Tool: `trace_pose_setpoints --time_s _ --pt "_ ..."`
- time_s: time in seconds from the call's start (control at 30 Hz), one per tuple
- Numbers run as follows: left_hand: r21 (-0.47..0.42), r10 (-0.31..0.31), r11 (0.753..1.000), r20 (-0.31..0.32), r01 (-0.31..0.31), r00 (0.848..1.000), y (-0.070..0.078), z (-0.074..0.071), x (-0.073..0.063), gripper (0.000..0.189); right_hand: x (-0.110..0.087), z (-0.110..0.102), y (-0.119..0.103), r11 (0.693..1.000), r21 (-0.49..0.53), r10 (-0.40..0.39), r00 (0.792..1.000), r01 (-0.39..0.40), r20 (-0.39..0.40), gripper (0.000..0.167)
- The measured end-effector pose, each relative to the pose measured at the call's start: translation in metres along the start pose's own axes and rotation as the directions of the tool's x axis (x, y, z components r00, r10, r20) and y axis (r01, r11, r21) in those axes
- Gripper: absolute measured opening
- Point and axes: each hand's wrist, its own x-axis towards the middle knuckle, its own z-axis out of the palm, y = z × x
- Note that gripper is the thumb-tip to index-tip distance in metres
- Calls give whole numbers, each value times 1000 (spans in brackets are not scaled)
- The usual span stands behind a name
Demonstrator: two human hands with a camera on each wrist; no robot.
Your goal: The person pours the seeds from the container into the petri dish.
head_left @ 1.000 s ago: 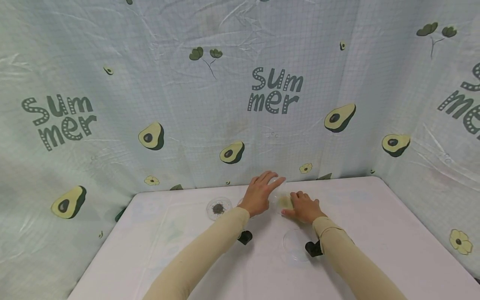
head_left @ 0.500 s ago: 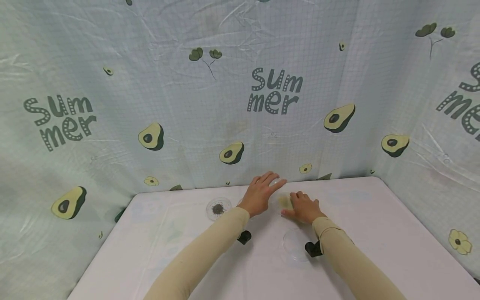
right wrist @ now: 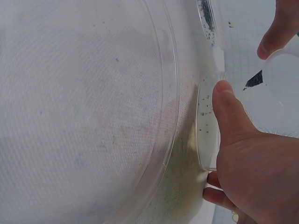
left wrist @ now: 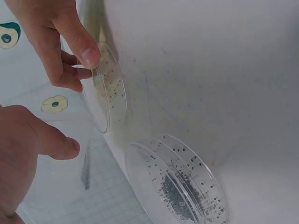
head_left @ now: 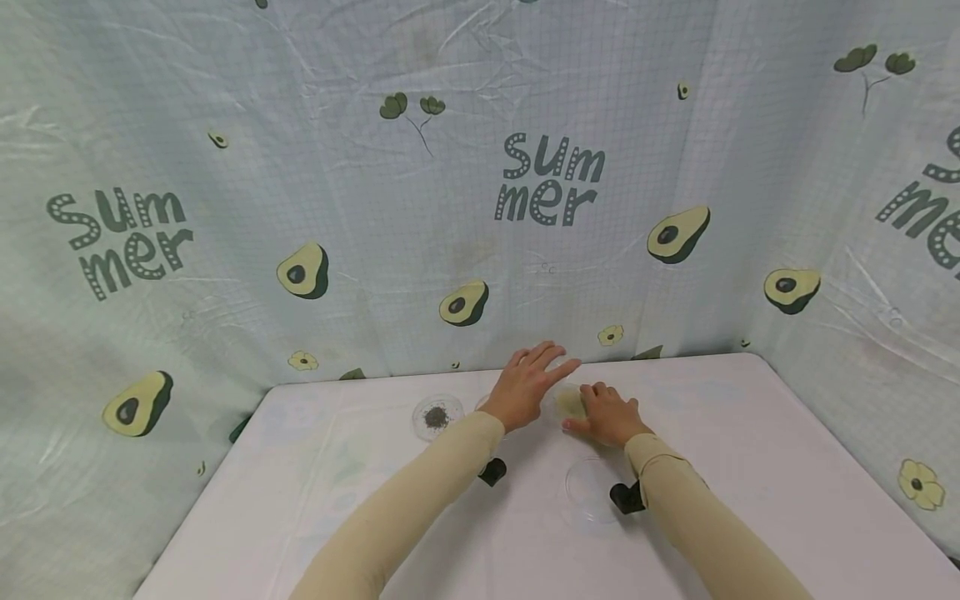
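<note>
My left hand (head_left: 521,393) pinches a clear round dish (right wrist: 283,81), tilted on edge, with a dark clump of fine grains (right wrist: 254,79) at its low side. It is raised at the back of the table, just left of my right hand (head_left: 611,418). The right hand grips a petri dish (left wrist: 117,95) by its rim, thumb on the near side and fingers behind. Scattered dark specks lie in that dish, and its middle looks yellowish in the head view. Another petri dish (left wrist: 212,198) with a dark heap of grains stands left of the left hand.
A clear round lid or dish (head_left: 567,492) lies on the white-covered table (head_left: 360,500) in front of the right hand. Part of another clear rim (head_left: 480,403) shows behind the left wrist. A printed curtain (head_left: 360,250) hangs behind the table.
My left hand has shifted slightly to the right, towards the petri dish in my right hand. The right hand stays where it was.
</note>
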Motion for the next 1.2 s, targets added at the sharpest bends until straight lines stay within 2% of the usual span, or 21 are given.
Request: trace_pose_setpoints --time_s 0.13,0.33,0.63,0.97,1.2 --pt "46 24 999 8 -25 1000 1 0 2 86 1 1 1 1000 -6 0 1000 0 -3 82" --pt "89 61 994 -18 -59 998 2 -2 3 81 2 0 2 1000 -11 -6 1000 6 4 83" --pt "100 81 992 -19 -79 997 1 -2 3 68 -1 -3 0 1000 -11 -7 1000 8 15 82" --pt "109 81 991 -5 -80 997 -1 -1 3 68 0 -3 0 1000 -11 -15 1000 15 1 81" --pt "106 72 992 5 -72 997 -3 -2 0 81 -1 -4 2 1000 -1 -23 1000 23 -7 82"
